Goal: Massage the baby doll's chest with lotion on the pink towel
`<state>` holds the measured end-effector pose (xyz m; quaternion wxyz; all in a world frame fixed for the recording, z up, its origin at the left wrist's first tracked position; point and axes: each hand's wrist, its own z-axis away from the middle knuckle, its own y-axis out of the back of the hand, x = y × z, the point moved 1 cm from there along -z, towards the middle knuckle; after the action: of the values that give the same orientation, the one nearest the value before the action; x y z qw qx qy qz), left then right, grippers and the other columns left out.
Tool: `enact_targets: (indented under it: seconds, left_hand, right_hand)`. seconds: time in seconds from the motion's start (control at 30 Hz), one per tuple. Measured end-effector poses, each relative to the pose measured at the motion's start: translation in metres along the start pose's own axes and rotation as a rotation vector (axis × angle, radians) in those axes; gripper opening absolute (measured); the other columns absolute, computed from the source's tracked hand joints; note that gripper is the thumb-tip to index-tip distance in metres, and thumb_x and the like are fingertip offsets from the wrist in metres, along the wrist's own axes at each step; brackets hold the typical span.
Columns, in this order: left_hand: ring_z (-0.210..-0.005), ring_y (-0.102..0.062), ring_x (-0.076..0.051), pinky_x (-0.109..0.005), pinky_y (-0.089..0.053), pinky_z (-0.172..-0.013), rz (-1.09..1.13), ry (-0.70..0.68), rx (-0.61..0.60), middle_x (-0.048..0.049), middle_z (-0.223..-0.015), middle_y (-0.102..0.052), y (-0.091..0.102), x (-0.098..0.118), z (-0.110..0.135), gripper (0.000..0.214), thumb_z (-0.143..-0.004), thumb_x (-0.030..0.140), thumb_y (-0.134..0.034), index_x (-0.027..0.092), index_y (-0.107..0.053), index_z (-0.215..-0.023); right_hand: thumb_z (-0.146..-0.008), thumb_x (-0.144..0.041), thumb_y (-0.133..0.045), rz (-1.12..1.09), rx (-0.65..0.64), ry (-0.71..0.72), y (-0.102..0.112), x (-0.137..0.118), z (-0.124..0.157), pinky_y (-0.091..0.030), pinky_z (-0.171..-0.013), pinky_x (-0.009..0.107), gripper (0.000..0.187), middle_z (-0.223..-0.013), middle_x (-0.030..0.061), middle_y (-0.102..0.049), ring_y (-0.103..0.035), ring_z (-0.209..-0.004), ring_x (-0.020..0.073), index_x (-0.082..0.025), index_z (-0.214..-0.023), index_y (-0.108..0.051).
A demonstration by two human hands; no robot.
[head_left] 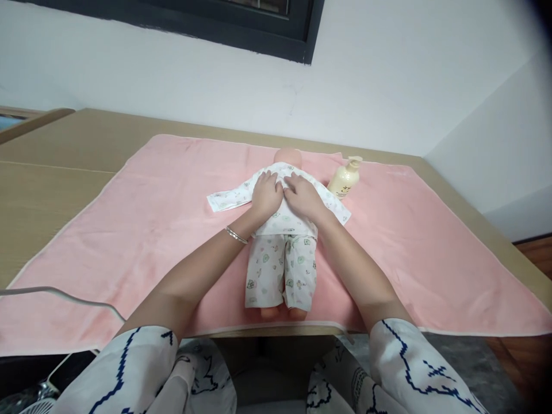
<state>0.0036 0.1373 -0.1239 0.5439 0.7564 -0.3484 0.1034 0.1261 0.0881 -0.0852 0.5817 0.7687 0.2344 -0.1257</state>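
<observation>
A baby doll lies stretched out on a pink cloth, its head away from me and its bare feet near the table's front edge. It wears a white patterned top and matching trousers. Both sleeves spread outward. My left hand rests on the left side of the doll's upper body, fingers extended over the fabric. Beside it, my right hand lies on the other side in the same way. The thumbs nearly meet at the middle. Which way the doll faces I cannot tell.
A cream pump bottle stands on the cloth beside the doll's right-hand sleeve. Under the cloth is a wooden table, with a white wall behind it. A grey cable crosses the cloth at the lower left.
</observation>
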Motion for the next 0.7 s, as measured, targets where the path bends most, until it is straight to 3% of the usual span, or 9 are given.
enact_targets:
  seconds: [0.07,0.17,0.33,0.43,0.53,0.7]
  left_hand:
    - [-0.144,-0.043,-0.028,-0.040,-0.028,-0.124,0.038,-0.022,-0.048,-0.0185,-0.149,-0.051,0.008,0.009,0.002,0.051,-0.092,0.021,-0.041,0.003,-0.056,-0.137]
    - [-0.140,-0.048,-0.029,-0.040,-0.033,-0.122,0.165,-0.018,-0.094,-0.0151,-0.147,-0.054,0.026,0.029,0.010,0.055,-0.087,0.026,-0.049,0.008,-0.055,-0.139]
    - [-0.142,-0.045,-0.028,-0.041,-0.032,-0.122,0.523,-0.004,-0.138,-0.0100,-0.150,-0.052,0.043,0.078,0.010,0.056,-0.086,0.031,-0.054,0.015,-0.055,-0.140]
    - [-0.137,-0.051,-0.028,-0.046,-0.038,-0.117,0.962,0.111,-0.264,-0.0113,-0.144,-0.057,0.031,0.104,-0.007,0.049,-0.092,0.039,-0.045,0.017,-0.058,-0.134]
    - [-0.137,-0.052,-0.027,-0.047,-0.039,-0.115,1.317,0.296,-0.432,-0.0141,-0.143,-0.057,0.011,0.125,-0.029,0.055,-0.099,0.046,-0.030,0.017,-0.050,-0.142]
    - [-0.149,-0.035,-0.025,-0.044,-0.030,-0.121,1.563,0.462,-0.454,-0.0133,-0.151,-0.048,-0.011,0.155,-0.054,0.063,-0.100,0.053,-0.026,0.018,-0.036,-0.151]
  right_hand:
    - [-0.091,-0.024,-0.048,-0.102,0.039,0.014,0.024,-0.005,0.004,-0.036,-0.120,0.043,0.046,-0.146,0.0100,-0.057,-0.047,-0.141,0.0257,-0.016,-0.133,-0.063]
    - [-0.092,-0.027,-0.047,-0.206,0.216,0.017,0.068,0.001,0.010,-0.038,-0.119,0.042,0.045,-0.146,0.0067,-0.057,-0.045,-0.143,0.0231,-0.018,-0.133,-0.062]
    - [-0.092,-0.028,-0.043,-0.222,0.421,-0.107,0.121,0.047,0.013,-0.033,-0.121,0.048,0.050,-0.151,0.0075,-0.051,-0.043,-0.144,0.0250,-0.018,-0.139,-0.056]
    - [-0.091,-0.028,-0.043,-0.223,0.417,-0.203,0.132,0.076,0.010,-0.033,-0.121,0.051,0.060,-0.155,0.0070,-0.046,-0.041,-0.145,0.0266,-0.019,-0.150,-0.041]
    - [-0.090,-0.024,-0.040,-0.226,0.404,-0.210,0.131,0.092,0.006,-0.033,-0.122,0.048,0.067,-0.159,0.0063,-0.040,-0.039,-0.146,0.0242,-0.019,-0.156,-0.028]
    - [-0.085,-0.019,-0.041,-0.216,0.338,-0.187,0.124,0.097,0.002,-0.027,-0.125,0.044,0.065,-0.157,0.0073,-0.043,-0.035,-0.149,0.0218,-0.013,-0.150,-0.042]
